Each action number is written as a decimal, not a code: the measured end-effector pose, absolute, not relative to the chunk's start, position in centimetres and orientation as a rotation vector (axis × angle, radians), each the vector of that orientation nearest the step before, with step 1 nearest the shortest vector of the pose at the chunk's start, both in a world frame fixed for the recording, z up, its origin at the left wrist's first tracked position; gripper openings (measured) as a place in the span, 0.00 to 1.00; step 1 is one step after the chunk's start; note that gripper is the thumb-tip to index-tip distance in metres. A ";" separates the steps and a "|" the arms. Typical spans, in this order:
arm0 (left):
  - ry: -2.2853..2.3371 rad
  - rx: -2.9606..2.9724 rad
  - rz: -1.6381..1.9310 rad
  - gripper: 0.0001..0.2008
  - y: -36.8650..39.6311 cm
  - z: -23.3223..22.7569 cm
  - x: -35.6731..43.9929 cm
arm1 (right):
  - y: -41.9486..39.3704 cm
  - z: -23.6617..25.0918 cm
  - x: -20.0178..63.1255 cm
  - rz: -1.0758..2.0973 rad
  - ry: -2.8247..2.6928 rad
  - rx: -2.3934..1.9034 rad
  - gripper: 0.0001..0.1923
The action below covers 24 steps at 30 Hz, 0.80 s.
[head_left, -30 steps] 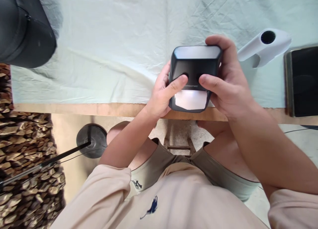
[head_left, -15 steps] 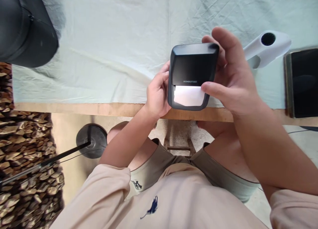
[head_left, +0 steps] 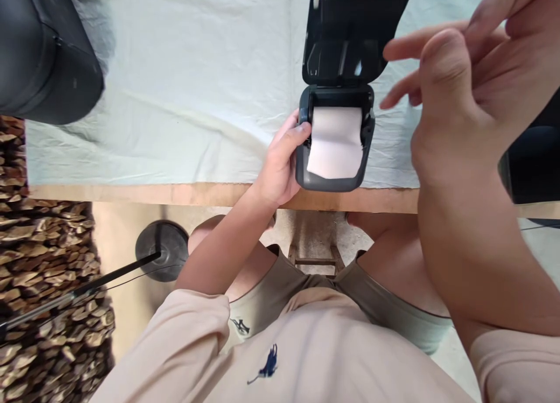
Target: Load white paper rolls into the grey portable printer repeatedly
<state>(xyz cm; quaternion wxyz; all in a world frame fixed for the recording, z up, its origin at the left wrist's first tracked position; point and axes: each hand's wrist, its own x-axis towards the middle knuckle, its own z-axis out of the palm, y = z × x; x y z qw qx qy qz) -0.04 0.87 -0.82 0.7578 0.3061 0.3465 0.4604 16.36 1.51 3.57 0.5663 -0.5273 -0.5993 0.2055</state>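
Observation:
A small black label printer [head_left: 335, 178] sits near the table's front edge with its lid [head_left: 350, 35] swung up and open. A white paper roll [head_left: 335, 143] shows inside the body. My left hand [head_left: 280, 164] grips the printer's left side, thumb on the rim beside the roll. My right hand [head_left: 459, 94] hovers to the right of the open lid, raised close to the camera, fingers spread and holding nothing.
A pale cloth [head_left: 184, 94] covers the wooden table [head_left: 175, 193]. A black rounded object [head_left: 41, 50] sits at the far left. A dark flat device [head_left: 531, 158] lies at the right edge, partly behind my right arm. A round stand base [head_left: 160, 248] rests on the floor.
The printer lid went from shut to fully open, exposing the paper roll. My right hand left the printer and rose toward the camera. My left hand stayed on the printer's left side.

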 end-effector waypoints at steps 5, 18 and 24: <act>0.696 0.629 0.992 0.11 0.8 -1.0 0.0 | 1.6 4.1 17.4 0.368 -2.017 -1.548 0.07; 0.757 0.728 0.985 0.11 0.5 -1.1 0.0 | 1.7 4.3 18.1 0.435 -2.247 -1.642 0.21; 0.707 0.684 1.043 0.08 0.7 -1.1 0.0 | 0.9 2.4 19.0 0.879 -1.343 -1.296 0.14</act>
